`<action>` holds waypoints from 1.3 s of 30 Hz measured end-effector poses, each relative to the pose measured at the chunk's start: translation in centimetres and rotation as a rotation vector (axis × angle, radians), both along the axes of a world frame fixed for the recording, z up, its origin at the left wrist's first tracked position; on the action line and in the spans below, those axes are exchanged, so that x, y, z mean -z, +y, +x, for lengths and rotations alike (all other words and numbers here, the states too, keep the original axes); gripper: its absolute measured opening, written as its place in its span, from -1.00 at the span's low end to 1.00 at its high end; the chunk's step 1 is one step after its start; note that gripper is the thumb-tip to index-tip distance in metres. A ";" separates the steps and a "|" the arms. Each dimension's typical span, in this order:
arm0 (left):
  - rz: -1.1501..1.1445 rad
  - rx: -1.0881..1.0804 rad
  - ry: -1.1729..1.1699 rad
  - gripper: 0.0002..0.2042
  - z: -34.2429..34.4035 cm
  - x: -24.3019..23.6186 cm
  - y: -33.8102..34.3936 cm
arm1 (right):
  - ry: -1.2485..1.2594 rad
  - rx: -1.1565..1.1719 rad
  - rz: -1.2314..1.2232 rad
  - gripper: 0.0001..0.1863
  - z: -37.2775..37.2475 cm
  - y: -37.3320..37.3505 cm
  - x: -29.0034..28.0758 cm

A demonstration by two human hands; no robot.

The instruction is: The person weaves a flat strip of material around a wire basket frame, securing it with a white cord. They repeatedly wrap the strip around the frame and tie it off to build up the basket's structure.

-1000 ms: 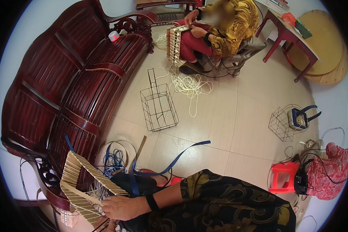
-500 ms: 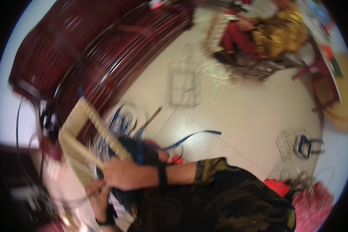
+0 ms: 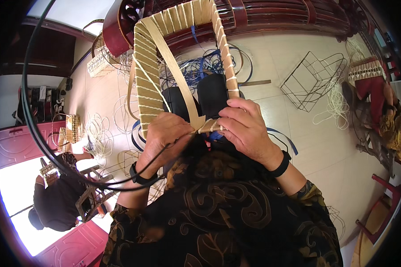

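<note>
A rectangular basket [image 3: 148, 82] of tan flat strip, bound all round with pale cord, rests over my lap with its open middle facing up. My left hand [image 3: 168, 135] pinches the cord at the near rim, where a loose tan strip [image 3: 176, 73] from the far left corner comes down. A taut length of cord runs from the left wall toward these fingers. My right hand [image 3: 249, 131] closes over the near right corner, thumb and fingers on the basket rim. The fingertips of both hands nearly meet there.
Blue and white strapping [image 3: 209, 62] lies tangled beyond my knees. A wire frame [image 3: 312, 82] and coiled cord [image 3: 338, 107] lie on the floor at right, near a seated person [image 3: 383, 102]. Another person [image 3: 58, 196] sits at lower left. A dark wooden bench [image 3: 272, 18] stands ahead; black cables [image 3: 35, 133] hang at left.
My view has swung round, and the blur is gone. The basket now appears upright in the middle instead of slanted at left. My hands have moved apart along its near rim.
</note>
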State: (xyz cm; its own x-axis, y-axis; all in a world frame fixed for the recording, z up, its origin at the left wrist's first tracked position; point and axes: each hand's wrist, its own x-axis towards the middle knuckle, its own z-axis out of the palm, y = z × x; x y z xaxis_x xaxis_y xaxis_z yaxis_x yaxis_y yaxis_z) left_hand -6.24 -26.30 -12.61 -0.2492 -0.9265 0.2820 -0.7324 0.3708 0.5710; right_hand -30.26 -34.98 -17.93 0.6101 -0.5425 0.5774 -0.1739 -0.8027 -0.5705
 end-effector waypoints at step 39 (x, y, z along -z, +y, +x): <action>-0.158 -0.064 -0.007 -0.59 0.5 1.5 2.6 | 0.358 -0.139 -0.029 -0.65 4.1 1.5 -3.8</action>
State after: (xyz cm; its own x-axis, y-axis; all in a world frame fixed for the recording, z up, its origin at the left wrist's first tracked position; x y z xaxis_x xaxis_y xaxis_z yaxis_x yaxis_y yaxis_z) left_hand -5.71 -23.75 -14.07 -0.1935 -0.8847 0.4240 -0.7612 0.4081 0.5041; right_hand -26.19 -33.52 -14.10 0.8426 -0.4268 0.3285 -0.2462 -0.8477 -0.4700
